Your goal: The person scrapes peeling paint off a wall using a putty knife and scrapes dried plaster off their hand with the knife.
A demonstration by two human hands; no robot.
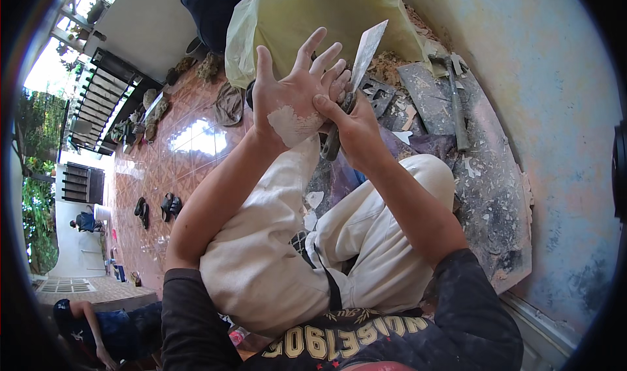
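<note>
My left hand (pixel 296 89) is raised palm up with its fingers spread. A patch of white plaster-like material (pixel 294 123) covers the heel of its palm. My right hand (pixel 353 121) grips the dark handle of a scraper (pixel 333 143), and its thumb presses against the little-finger side of my left palm. The scraper's flat metal blade (pixel 370 52) points up and away from me, with pale dust on it. Both hands are held above my bent legs in cream trousers (pixel 274 238).
A hammer (pixel 456 106) rests on a debris-strewn board (pixel 490 209) beside the worn painted wall (pixel 553 126). Yellow plastic sheeting (pixel 333 8) hangs ahead. Sandals (pixel 169 207) lie on the tiled floor (pixel 152 175). One person (pixel 210 16) is beyond the sheeting, another (pixel 108 329) at lower left.
</note>
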